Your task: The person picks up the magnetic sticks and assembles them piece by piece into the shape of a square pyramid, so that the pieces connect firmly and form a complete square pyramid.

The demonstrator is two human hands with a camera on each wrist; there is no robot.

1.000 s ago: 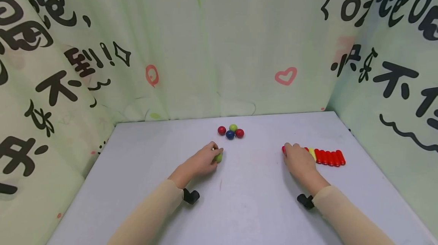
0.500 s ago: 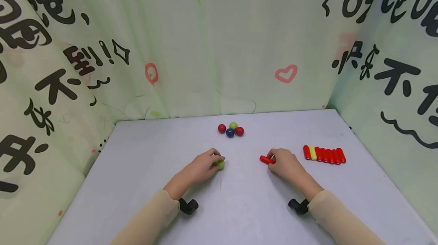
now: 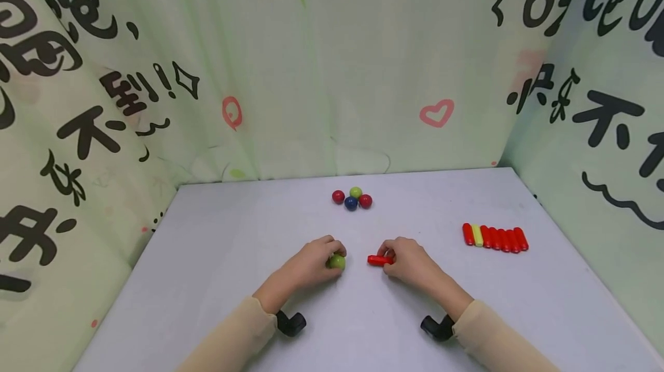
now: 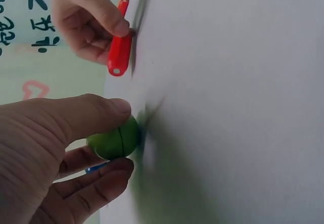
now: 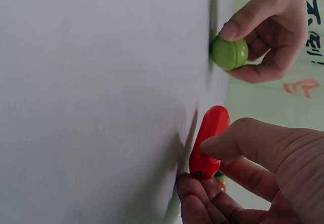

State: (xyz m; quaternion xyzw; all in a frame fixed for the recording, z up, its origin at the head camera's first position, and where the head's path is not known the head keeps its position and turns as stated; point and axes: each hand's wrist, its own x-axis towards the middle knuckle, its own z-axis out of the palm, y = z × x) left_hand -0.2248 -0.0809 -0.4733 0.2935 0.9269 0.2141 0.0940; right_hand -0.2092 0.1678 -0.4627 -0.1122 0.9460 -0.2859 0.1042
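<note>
In the head view my left hand [image 3: 310, 263] pinches a small green ball [image 3: 337, 262] at the middle of the white table. A thin seam runs round the ball in the left wrist view. Facing it, my right hand [image 3: 415, 263] holds a short red rod [image 3: 377, 260] between thumb and fingers. One end of that rod shows a small hole in the left wrist view. A short gap separates ball and rod, both close to the tabletop. Whether either touches the surface, I cannot tell.
Farther back on the white table [image 3: 249, 210] lie two red balls [image 3: 338, 197], a green ball [image 3: 355, 192] and a blue ball [image 3: 351, 203]. At right, several red rods [image 3: 498, 238] and a yellow rod [image 3: 477, 235] form a row. Printed curtains [image 3: 363, 72] surround the table.
My right hand has taken the red rod from the left end of the row and carried it left, towards the green ball. My left hand has come slightly nearer to me with the ball.
</note>
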